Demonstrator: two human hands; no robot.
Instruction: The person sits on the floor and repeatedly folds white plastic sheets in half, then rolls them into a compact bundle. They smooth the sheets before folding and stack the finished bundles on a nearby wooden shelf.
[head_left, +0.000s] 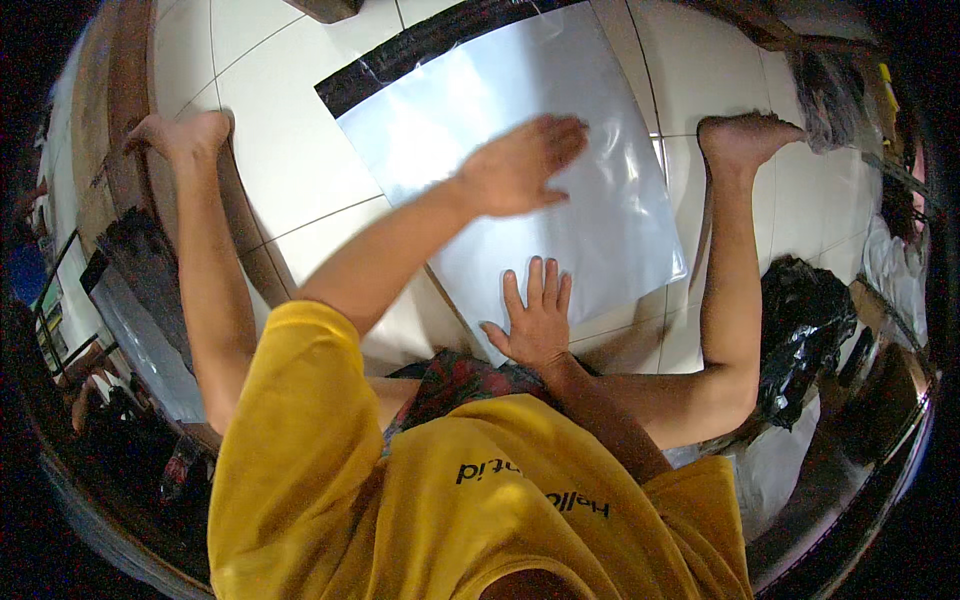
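A large, glossy white plastic mailing bag (pixel 600 200) lies flat on the tiled floor between my legs, turned at a slant. A black band (pixel 420 62) runs along its far edge. My left hand (pixel 525 165) is over the middle of the bag, its fingers stretched out to the right and slightly blurred. Whether that palm touches the plastic, I cannot tell. Nearer to me, my right hand (pixel 538 325) rests flat at the bag's near edge, fingers spread and pointing away. Neither hand holds anything.
My bare legs stretch out on both sides, the left foot (pixel 185 135) and right foot (pixel 745 140) flanking the bag. A crumpled black plastic bag (pixel 800 325) sits beside my right knee. Grey plastic (pixel 150 340) lies left of my left leg. Clear plastic (pixel 830 95) is at the far right.
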